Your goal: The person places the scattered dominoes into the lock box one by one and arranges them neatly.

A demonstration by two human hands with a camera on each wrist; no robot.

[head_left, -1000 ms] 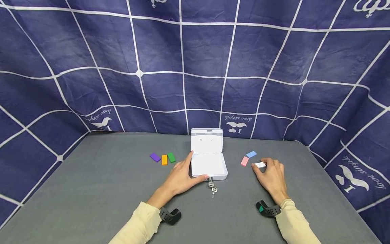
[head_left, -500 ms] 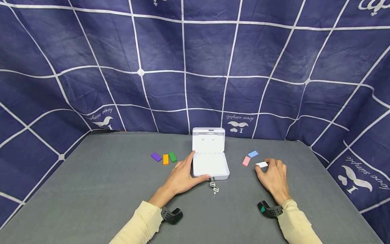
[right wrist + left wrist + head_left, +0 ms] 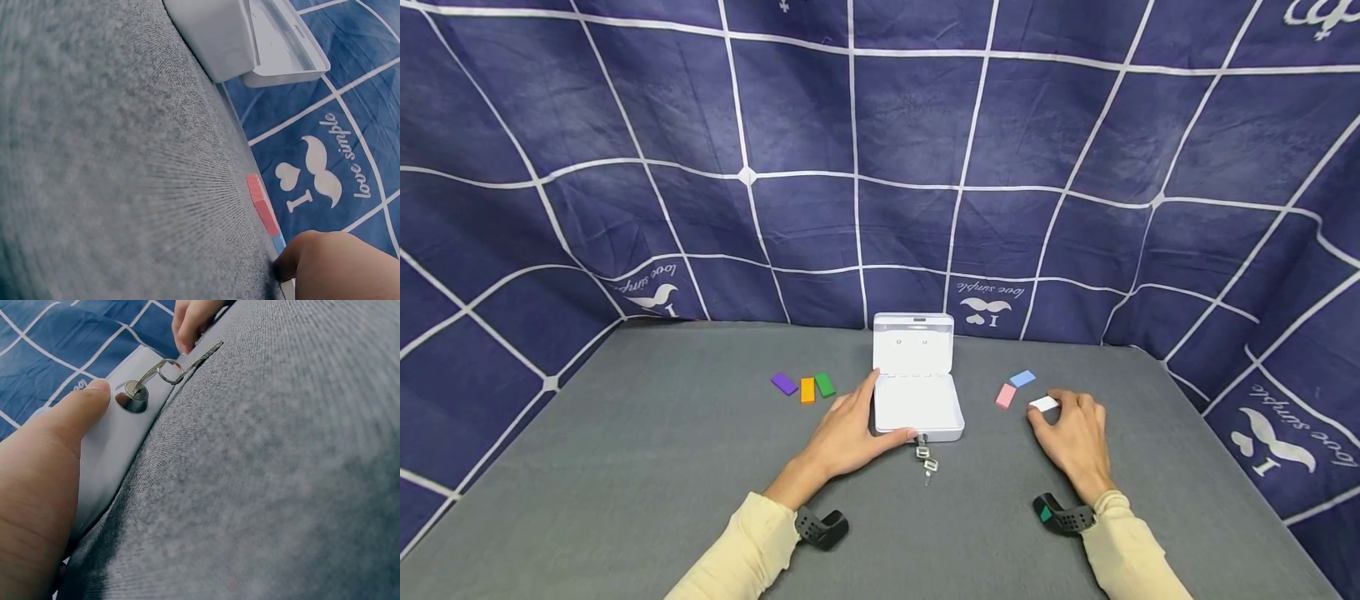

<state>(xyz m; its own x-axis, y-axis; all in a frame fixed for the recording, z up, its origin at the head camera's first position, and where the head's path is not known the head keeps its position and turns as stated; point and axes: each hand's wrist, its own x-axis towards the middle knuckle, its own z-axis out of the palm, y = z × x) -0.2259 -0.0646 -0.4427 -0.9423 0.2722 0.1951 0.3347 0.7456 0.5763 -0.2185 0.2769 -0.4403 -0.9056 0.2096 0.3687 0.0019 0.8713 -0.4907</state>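
Note:
A white metal cash box (image 3: 917, 404) stands with its lid (image 3: 913, 345) raised, in the middle of the table. My left hand (image 3: 848, 433) holds its near left corner, thumb on the front face and fingers along the left side. A key (image 3: 165, 374) sits in the front lock (image 3: 132, 397), and a second one (image 3: 928, 471) hangs from a ring. My right hand (image 3: 1075, 437) pinches a white domino-like block (image 3: 1043, 403) between thumb and fingers at table level. Just left of that hand lie a pink block (image 3: 1005, 396) and a blue block (image 3: 1022, 378).
Purple (image 3: 785, 383), orange (image 3: 807, 390) and green (image 3: 825, 383) blocks lie left of the box. The grey table (image 3: 700, 467) ends at a blue curtain (image 3: 910, 225) with white lines, close behind the raised lid.
My right thumb has moved in against the white block, which has turned slightly. The left hand stays on the box. The head view has shifted a little.

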